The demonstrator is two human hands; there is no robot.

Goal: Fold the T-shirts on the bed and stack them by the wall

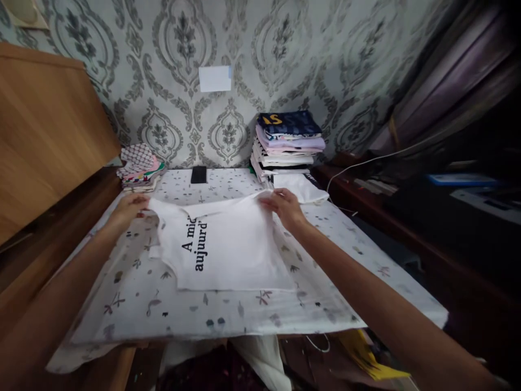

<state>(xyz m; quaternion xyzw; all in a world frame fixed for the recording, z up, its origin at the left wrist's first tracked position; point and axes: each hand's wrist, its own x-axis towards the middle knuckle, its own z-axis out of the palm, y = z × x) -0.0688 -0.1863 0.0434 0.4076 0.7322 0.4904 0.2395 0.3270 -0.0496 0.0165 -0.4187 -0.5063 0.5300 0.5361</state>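
Note:
A white T-shirt [240, 247] with black lettering lies sideways across the cloth-covered table, its upper edge lifted off the surface. My left hand [133, 206] is closed on the shirt at its far left corner, by the shoulder or sleeve. On the other side, my right hand [285, 205] pinches the same upper edge near the hem end. The fabric between both hands is stretched with a slight fold along the top. Part of the lettering disappears under that fold.
Behind my right hand stands a tall stack of folded clothes [288, 144], with a white folded garment [301, 188] in front. A smaller clothes pile [140, 168] sits back left. A dark flat object [199, 175] lies near the wall. A wooden cabinet [52, 136] borders the left.

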